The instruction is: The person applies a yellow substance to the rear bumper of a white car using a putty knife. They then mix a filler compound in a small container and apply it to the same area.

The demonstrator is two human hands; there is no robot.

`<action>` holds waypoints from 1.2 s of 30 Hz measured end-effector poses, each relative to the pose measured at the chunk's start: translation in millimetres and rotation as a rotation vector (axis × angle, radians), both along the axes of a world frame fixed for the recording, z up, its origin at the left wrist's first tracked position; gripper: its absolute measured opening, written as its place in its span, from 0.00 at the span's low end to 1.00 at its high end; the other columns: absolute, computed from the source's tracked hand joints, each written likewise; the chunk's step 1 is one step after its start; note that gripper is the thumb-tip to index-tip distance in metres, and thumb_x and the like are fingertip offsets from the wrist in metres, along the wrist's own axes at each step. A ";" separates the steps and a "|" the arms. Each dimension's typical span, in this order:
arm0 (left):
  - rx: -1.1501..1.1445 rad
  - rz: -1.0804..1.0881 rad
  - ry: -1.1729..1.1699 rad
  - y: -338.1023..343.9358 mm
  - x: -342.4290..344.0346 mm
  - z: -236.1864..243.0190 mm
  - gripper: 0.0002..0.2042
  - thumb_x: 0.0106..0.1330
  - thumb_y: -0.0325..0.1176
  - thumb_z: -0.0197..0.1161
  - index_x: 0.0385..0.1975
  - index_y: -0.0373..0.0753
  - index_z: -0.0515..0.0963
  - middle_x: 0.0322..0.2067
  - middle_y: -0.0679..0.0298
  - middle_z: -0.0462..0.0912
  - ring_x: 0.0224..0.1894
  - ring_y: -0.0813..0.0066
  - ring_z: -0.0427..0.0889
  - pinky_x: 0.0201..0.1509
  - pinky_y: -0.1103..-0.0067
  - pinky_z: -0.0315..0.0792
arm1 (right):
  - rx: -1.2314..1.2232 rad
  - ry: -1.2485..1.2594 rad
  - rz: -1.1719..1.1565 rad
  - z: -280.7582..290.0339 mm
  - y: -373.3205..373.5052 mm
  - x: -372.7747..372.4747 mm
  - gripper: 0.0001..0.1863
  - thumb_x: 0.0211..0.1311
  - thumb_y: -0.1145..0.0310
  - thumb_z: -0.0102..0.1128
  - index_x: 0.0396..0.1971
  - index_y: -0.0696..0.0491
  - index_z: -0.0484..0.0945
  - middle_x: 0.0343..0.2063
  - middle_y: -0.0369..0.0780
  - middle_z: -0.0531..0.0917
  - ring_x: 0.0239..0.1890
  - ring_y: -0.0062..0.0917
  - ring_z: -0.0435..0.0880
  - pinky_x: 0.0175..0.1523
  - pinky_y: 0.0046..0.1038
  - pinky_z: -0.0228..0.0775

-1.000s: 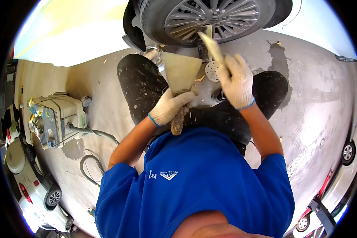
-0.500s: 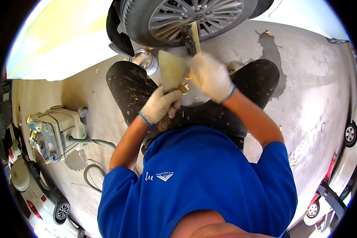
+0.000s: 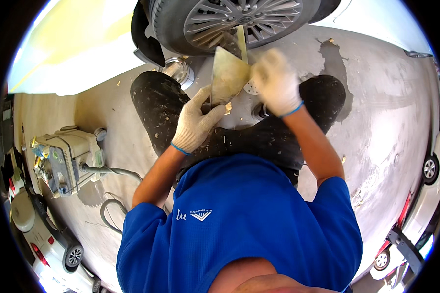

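Item: left hand [image 3: 194, 123] clamped on filler-smeared spreader board [image 3: 228, 74]; blurred right hand [image 3: 275, 81], grip indeterminate; risk: scrapings dropping onto trousers [image 3: 156, 105].

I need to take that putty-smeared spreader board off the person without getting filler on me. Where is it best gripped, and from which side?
Probably at the narrow lower end of the board, where the left hand already holds it. Come from below on the left: the wide upper edge fans out toward the tyre, and the blurred right hand works its right side.
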State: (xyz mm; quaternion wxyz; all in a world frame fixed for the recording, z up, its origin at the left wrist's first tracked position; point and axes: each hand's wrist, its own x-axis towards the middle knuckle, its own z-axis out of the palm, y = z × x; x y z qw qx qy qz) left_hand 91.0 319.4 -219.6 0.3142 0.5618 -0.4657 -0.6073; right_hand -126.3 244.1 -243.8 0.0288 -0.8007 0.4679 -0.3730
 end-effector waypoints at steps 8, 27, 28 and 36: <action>0.068 0.118 0.058 1.9 0.2 4.1 0.10 0.67 0.31 0.62 0.45 0.34 0.76 0.25 0.66 0.79 0.20 0.86 0.74 0.19 0.87 0.66 | -0.125 0.100 0.102 -5.0 4.3 16.0 0.05 0.58 0.69 0.60 0.33 0.49 0.83 0.27 0.41 0.76 0.30 0.37 0.78 0.37 0.38 0.75; -0.355 -0.090 -0.380 -4.8 20.5 -9.2 0.07 0.59 0.29 0.62 0.31 0.31 0.75 0.28 0.57 0.73 0.29 0.67 0.73 0.36 0.73 0.70 | 0.954 0.077 0.222 84.7 -27.9 -41.3 0.19 0.54 0.68 0.54 0.44 0.62 0.80 0.27 0.44 0.84 0.31 0.23 0.81 0.40 0.29 0.74; -0.360 -0.092 -0.383 -4.7 23.3 -10.1 0.07 0.59 0.29 0.62 0.31 0.31 0.75 0.28 0.57 0.73 0.29 0.66 0.73 0.36 0.73 0.70 | 1.044 0.113 0.210 77.8 -31.3 -45.6 0.20 0.53 0.69 0.53 0.44 0.63 0.80 0.26 0.42 0.83 0.32 0.21 0.80 0.41 0.28 0.73; -0.785 -0.109 -0.505 -2.0 28.0 -4.9 0.11 0.60 0.29 0.62 0.41 0.36 0.82 0.32 0.55 0.80 0.29 0.60 0.78 0.36 0.72 0.73 | 1.062 -0.093 0.230 44.8 -26.5 -55.6 0.24 0.54 0.67 0.58 0.50 0.63 0.78 0.35 0.45 0.85 0.39 0.23 0.82 0.49 0.25 0.74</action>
